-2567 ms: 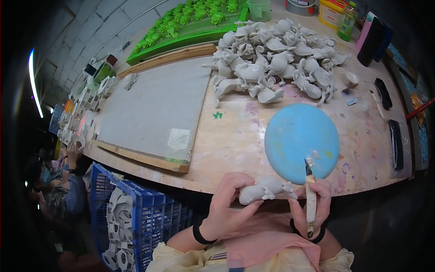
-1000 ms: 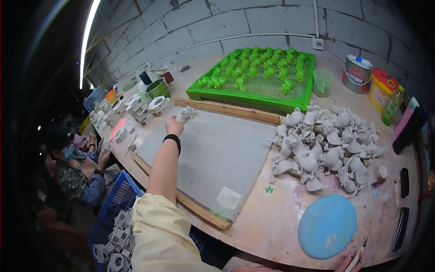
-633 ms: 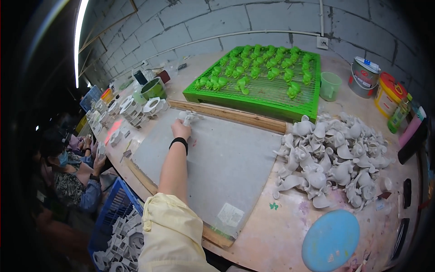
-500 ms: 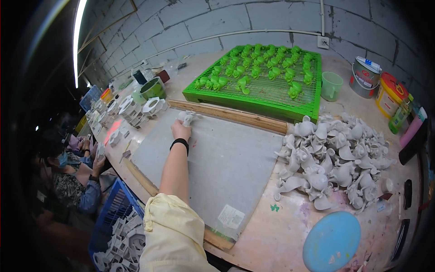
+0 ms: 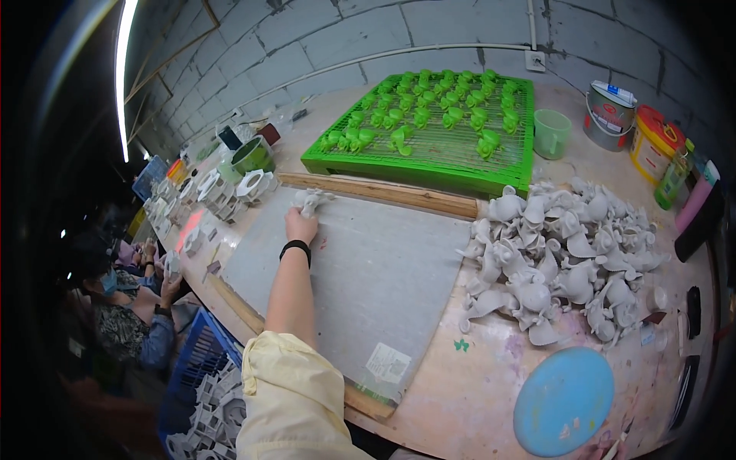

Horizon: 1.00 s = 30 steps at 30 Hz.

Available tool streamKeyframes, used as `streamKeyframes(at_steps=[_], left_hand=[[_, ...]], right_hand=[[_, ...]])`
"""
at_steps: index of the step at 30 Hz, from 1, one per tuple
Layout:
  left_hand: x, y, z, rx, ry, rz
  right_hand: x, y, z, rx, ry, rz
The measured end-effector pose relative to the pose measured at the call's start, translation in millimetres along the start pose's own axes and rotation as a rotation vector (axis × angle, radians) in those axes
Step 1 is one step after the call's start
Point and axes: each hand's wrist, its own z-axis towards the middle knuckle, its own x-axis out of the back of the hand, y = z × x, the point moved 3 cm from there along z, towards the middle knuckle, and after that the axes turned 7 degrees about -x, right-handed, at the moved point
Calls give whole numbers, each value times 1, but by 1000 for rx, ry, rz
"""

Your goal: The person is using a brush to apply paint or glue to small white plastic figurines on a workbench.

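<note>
My left hand (image 5: 300,225), a black band on its wrist, reaches out to the far left corner of the grey board (image 5: 368,284). Its fingers close around the base of a small grey clay figurine (image 5: 313,200) that rests on that corner, beside the wooden strip (image 5: 383,192). My yellow sleeve (image 5: 291,399) fills the lower middle. A heap of unpainted grey figurines (image 5: 560,261) lies to the right of the board. My right hand is out of sight.
A green grid tray (image 5: 429,165) with green figurines stands at the back. A blue disc (image 5: 563,399) lies near the front right. Cup, tins and bottles stand at the back right. White moulds (image 5: 222,192) and a seated person (image 5: 130,307) are on the left, with a blue crate (image 5: 195,368) below.
Earlier both hands held a figurine and a tool by the blue disc. My left arm has since stretched to the board's far corner with the figurine, and barely moved in the last half second.
</note>
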Motion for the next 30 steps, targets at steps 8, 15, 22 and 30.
streamKeyframes(at_steps=[8, 15, 22, 30], left_hand=[[-2, -19, 3, -214, -38, -113], [0, -23, 4, -257, -89, -163], [-4, -21, 8, -231, -56, -73], [-9, -26, 14, -97, -46, -125]], right_hand=[[1, 4, 0, 5, -36, 27], [-4, -9, 1, 6, -13, -65], [-1, -2, -1, 45, -29, -45], [-1, 0, 3, 189, -9, -173]])
